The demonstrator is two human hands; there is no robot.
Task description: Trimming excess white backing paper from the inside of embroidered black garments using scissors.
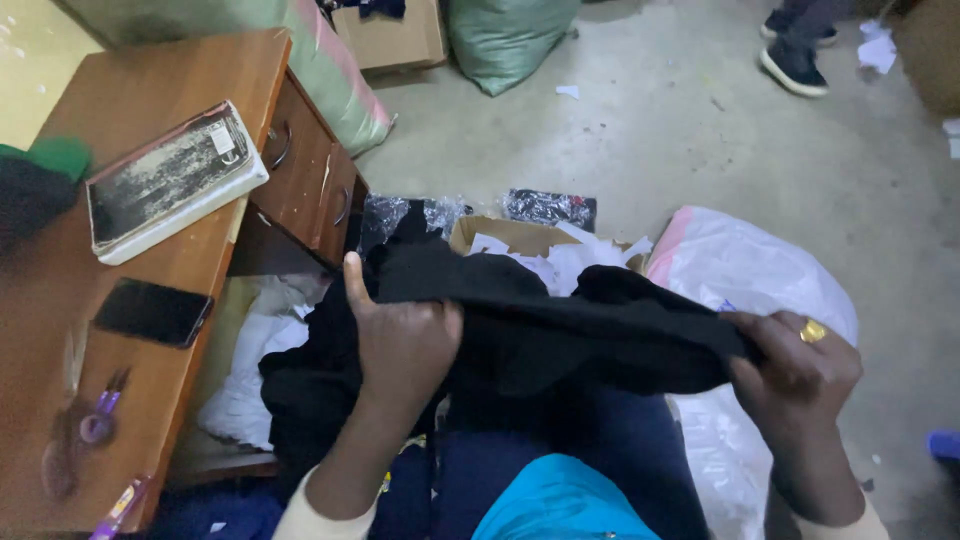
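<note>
Both hands (400,345) (795,365) on soft black cloth (580,335)

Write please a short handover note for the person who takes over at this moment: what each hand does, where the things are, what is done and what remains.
Left hand: closed on the black garment, thumb up.
Right hand: pinching the garment's other end; gold ring on one finger.
The garment is stretched between both hands above the lap, in front of an open cardboard box with white paper inside.
White plastic bag lies to the right on the floor.
Wooden desk at left carries a book and a dark phone.
Done: garment lifted and spread. Left: it is not yet folded or put down.
</note>
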